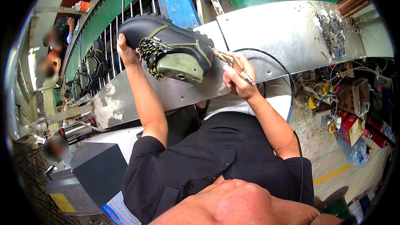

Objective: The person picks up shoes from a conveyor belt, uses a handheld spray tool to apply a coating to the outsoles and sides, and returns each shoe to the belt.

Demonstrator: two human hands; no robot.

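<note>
We have the black safety boot [166, 46] up over the metal surface [275, 37], left hand [125, 52] fingers clamped at its nine o'clock end; long axis runs nine-to-three. Right hand [237, 79], fingers wrapped on a corded hand tool [229, 61], probably touches the three o'clock end.

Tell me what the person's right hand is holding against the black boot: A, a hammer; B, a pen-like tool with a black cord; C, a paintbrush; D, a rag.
B: the right hand grips a slim pen-like tool whose tip meets the heel of the black boot, and a black cord loops away from it, while the left hand steadies the boot.
</note>
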